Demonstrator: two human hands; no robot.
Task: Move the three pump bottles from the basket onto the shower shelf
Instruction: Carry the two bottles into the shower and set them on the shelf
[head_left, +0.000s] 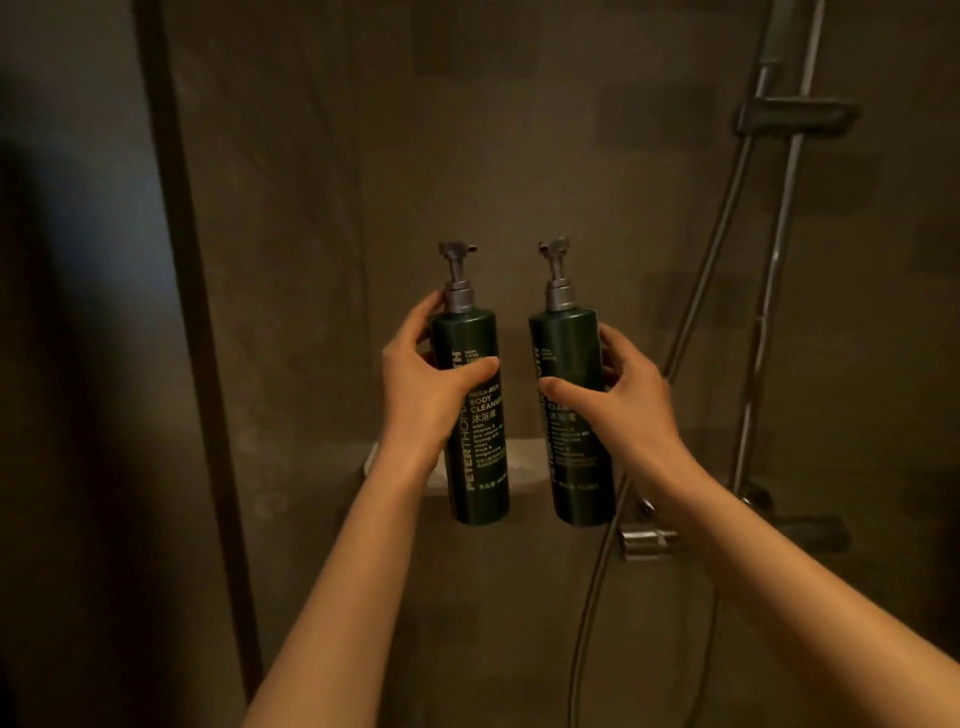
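Note:
Two dark green pump bottles with grey pump heads are held upright in front of the shower wall. My left hand (431, 374) grips the left pump bottle (480, 467) around its upper body. My right hand (618, 384) grips the right pump bottle (576, 467) the same way. A pale shower shelf (524, 467) sticks out from the wall behind the bottles' lower halves, mostly hidden by them. Whether the bottle bases touch the shelf cannot be told. The basket and a third bottle are out of view.
A chrome shower rail (769, 291) with a bracket and a hanging hose (691, 332) runs down the right side. A chrome mixer valve (649, 540) sits just right of and below the shelf. A dark vertical frame (192, 291) stands at the left.

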